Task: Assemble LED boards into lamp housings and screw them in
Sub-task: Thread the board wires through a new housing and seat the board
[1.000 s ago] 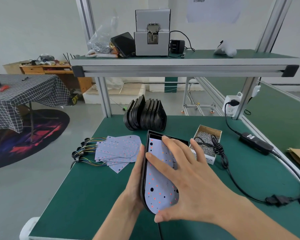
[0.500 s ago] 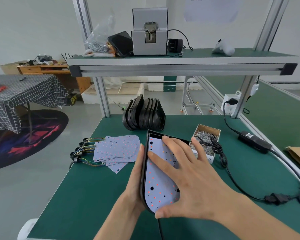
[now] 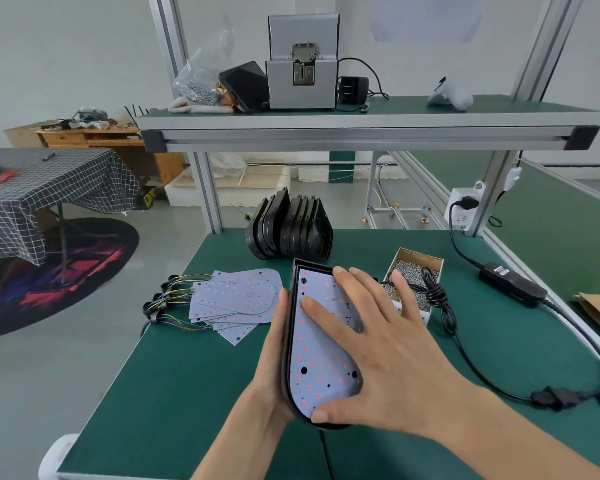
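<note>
The right hand (image 3: 388,351) lies flat, fingers straight, on the LED board (image 3: 323,344) inside the black housing (image 3: 288,341). The left hand (image 3: 274,368) grips the housing's left edge.

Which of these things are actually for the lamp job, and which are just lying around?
For the job: lamp housing with LED board, spare LED boards, stacked housings, box of screws.

Lying about: power adapter, black tablet, checkered tablecloth.
</note>
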